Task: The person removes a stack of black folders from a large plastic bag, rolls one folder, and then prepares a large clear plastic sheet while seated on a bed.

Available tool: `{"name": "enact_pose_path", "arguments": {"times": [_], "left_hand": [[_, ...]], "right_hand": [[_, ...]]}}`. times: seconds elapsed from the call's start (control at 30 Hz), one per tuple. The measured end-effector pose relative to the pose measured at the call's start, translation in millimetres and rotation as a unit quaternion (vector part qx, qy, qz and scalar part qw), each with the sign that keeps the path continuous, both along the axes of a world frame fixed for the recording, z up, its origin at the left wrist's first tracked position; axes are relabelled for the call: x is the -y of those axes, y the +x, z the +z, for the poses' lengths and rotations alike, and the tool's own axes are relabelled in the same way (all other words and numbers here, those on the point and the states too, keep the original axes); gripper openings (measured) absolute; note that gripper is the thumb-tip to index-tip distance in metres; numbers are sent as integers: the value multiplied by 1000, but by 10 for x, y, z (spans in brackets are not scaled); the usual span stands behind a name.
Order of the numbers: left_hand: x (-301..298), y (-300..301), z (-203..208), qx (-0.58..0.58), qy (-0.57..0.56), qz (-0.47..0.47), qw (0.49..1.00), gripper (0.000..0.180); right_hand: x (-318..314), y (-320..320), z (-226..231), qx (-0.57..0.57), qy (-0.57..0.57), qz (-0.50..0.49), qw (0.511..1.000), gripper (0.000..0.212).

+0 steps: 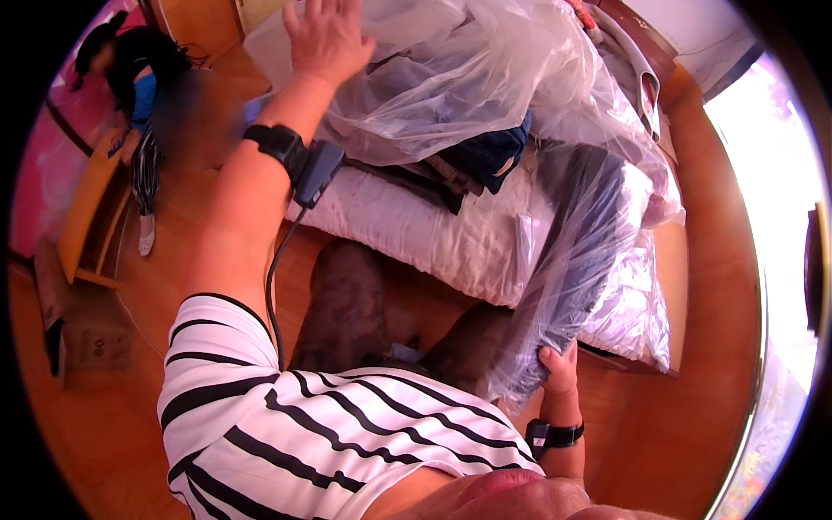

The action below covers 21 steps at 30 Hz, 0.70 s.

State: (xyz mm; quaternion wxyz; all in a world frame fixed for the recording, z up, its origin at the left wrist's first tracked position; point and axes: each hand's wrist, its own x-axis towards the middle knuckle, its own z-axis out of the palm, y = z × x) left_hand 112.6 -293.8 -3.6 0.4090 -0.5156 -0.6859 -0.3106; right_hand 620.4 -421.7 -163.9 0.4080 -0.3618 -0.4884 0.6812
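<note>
A large sheet of clear plastic [451,87] lies crumpled across the bed and hangs over its near right corner. My left hand [329,43] is stretched out at the plastic's far left, fingers spread, gripping nothing that I can see. Low on the right, my right hand [562,366] is closed on the plastic's near end, its thumb showing on top. Blue-grey cloth [579,234], perhaps jeans, shows through the plastic above that hand. Folded dark clothes [490,156] stick out from under the sheet at the middle of the bed.
A pale padded quilt [390,217] covers the bed. Shiny silvery wrapping [637,303] lies at its near right corner. A cable runs from the device [319,173] on my left wrist. Far left, a person [143,95] is beside a yellow wooden piece of furniture [91,208]; a cardboard box [97,347] stands nearer.
</note>
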Motion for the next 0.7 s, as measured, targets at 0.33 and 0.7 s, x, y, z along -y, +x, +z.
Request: {"name": "enact_pose_path", "arguments": {"times": [0.33, 0.7], "left_hand": [[128, -281, 99, -119, 72, -249, 959, 48], [147, -564, 5, -183, 57, -59, 980, 46]], "right_hand": [[176, -22, 447, 37, 92, 28, 995, 106], [324, -290, 673, 6, 94, 94, 991, 98]]}}
